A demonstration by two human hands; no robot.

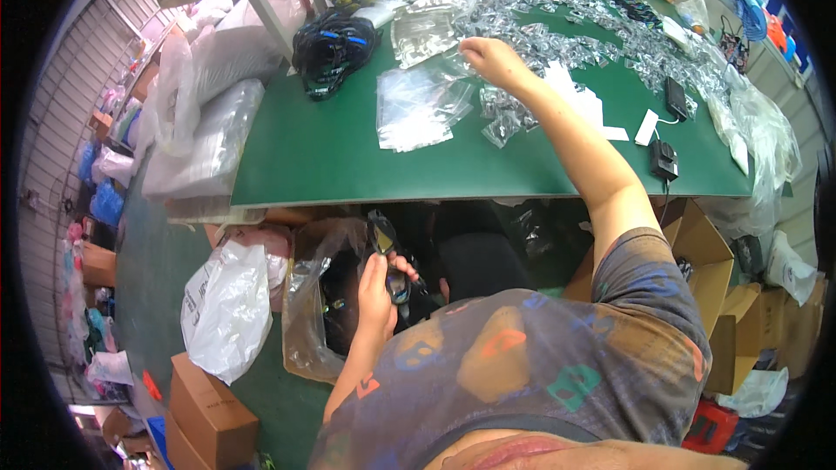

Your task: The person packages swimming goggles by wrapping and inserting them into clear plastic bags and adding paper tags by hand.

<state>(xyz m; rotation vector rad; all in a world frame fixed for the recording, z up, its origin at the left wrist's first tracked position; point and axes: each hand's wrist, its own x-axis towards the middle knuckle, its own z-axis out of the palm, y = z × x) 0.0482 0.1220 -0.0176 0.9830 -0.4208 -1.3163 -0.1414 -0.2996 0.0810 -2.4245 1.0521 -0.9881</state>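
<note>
Low beside the table edge, my left hand is closed around a pair of swim goggles with dark rims and a yellowish lens. Part of the goggles is hidden by the fingers. My right arm reaches over the green table, and my right hand pinches at the edge of a clear plastic bag. Just left of that hand lies a stack of flat clear bags. Below the left hand stands an open carton lined with clear plastic, with dark items inside.
Many small clear packets cover the table's far side. A bundle of black straps lies by the metal post. Black adapters sit at the right. A white bag and brown cartons stand on the floor.
</note>
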